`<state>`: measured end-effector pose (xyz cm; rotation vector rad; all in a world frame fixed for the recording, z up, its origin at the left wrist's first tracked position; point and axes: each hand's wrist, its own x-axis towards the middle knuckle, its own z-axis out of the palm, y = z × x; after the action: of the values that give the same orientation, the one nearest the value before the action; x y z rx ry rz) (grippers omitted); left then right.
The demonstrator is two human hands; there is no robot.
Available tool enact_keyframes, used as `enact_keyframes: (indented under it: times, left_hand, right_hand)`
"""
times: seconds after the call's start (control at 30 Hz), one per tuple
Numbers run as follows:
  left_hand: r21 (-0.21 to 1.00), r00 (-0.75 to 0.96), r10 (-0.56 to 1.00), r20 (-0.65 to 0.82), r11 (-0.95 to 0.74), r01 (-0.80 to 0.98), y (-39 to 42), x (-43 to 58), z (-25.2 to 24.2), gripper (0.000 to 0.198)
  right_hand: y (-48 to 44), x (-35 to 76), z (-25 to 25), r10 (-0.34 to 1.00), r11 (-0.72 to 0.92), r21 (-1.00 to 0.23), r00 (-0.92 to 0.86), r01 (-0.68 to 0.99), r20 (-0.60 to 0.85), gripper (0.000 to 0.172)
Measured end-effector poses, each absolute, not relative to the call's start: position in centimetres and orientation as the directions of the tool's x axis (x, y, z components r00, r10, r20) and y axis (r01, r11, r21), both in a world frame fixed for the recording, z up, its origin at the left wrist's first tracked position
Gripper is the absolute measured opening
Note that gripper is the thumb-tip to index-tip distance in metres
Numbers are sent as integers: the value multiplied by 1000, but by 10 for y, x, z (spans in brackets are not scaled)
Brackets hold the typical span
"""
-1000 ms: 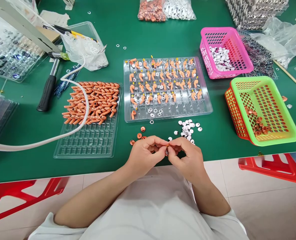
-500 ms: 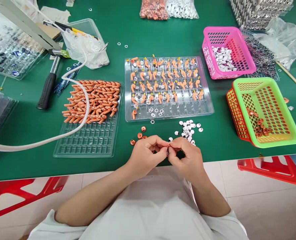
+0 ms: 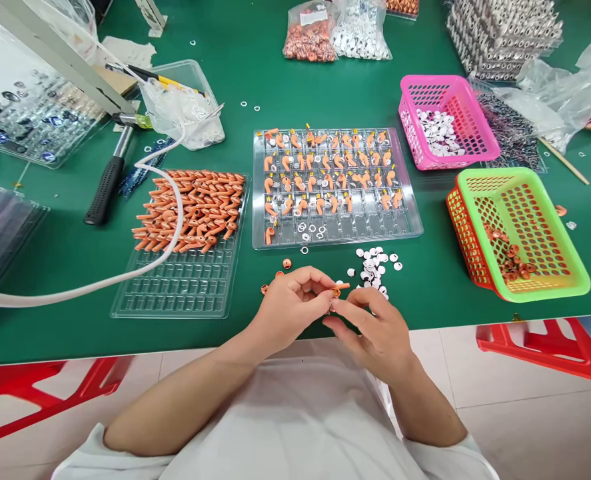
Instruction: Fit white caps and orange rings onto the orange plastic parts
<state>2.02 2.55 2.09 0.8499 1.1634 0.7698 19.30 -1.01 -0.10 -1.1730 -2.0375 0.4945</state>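
My left hand [image 3: 291, 303] pinches a small orange earbud-shaped part [image 3: 339, 287] at the near table edge. My right hand [image 3: 375, 327] sits just right of it with its fingers loosened and partly stretched, fingertips touching the part. A few loose orange caps [image 3: 286, 264] lie just beyond my left hand, and a small heap of white discs [image 3: 375, 261] lies beyond my right hand. The clear tray [image 3: 410, 213] behind them holds rows of orange parts.
A second clear tray [image 3: 175, 293] at the left carries a pile of orange parts, crossed by a white hose [image 3: 171, 220]. A pink basket [image 3: 448, 120] of white discs and a green basket [image 3: 520, 230] over an orange one stand at right. A black-handled tool [image 3: 106, 187] lies at far left.
My right hand's fingers have loosened and dropped slightly from the pinch, while my left hand keeps the orange part. The camera view has tilted up a little.
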Motion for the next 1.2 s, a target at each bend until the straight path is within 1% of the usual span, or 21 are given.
enact_keyframes:
  times: [0.03,0.1,0.2,0.3,0.4,0.47,0.53,0.67,0.77,0.8,0.87,0.97,1.03,1.1,1.17,1.2]
  left_hand:
    - [875,223,864,-450,477,-80,25,21,20,7]
    - [872,225,863,-452,480,-91,24,22,19,7]
    - [868,232,860,-454,486,-103,23,23,17,9]
    - [882,226,869,-440,465,-70,22,23,15,10]
    - [908,214,891,-401,417,-36,20,23,14,10]
    - [922,211,904,-372,385,-27,19,24,12,9]
    - [931,208,912,-353,365,-19,18,25,10,8]
    - [937,202,918,-340,350,-14,17,26,8,7]
    - [936,193,921,-340,352,-30,17,26,7,7]
    - [935,187,921,-341,354,-37,17,26,6,7]
    - [933,170,924,-342,355,-50,16,27,6,7]
    - [935,151,930,-334,348,-76,15,27,6,7]
    - [933,153,932,-328,345,-102,14,28,7,8]
    - [931,154,933,-325,344,-124,13,28,9,9]
    - [926,153,932,-328,349,-143,12,29,11,10]
    - [923,154,931,-331,353,-154,11,29,11,10]
  right_hand:
    - [-11,191,-2,847,529,-609,-328,591,418,29]
    - [-11,188,-2,853,517,-623,-293,587,432,27]
    - [-11,185,1,907,417,-752,-176,511,383,21]
    - [-12,184,0,972,233,-905,-82,354,218,14]
    - [-15,183,-4,999,25,-987,-25,161,21,11]
    - [-17,182,-7,998,-59,-997,4,40,-59,11]
    - [-17,181,-7,994,-105,-994,9,-43,-105,13]
    - [-16,181,-8,988,-151,-975,-18,-162,-150,12]
    - [-17,179,-11,990,-143,-965,-20,-220,-142,13]
    - [-18,179,-12,992,-129,-969,-11,-211,-130,14]
    - [-20,178,-14,996,-87,-988,12,-130,-90,19]
    - [-22,178,-16,998,42,-995,34,86,45,26]
    - [-21,177,-16,982,175,-961,37,214,187,31]
    - [-18,177,-15,945,298,-905,40,304,325,35]
    - [-17,176,-15,912,366,-856,43,366,408,37]
    - [-16,176,-15,905,373,-842,49,390,423,37]
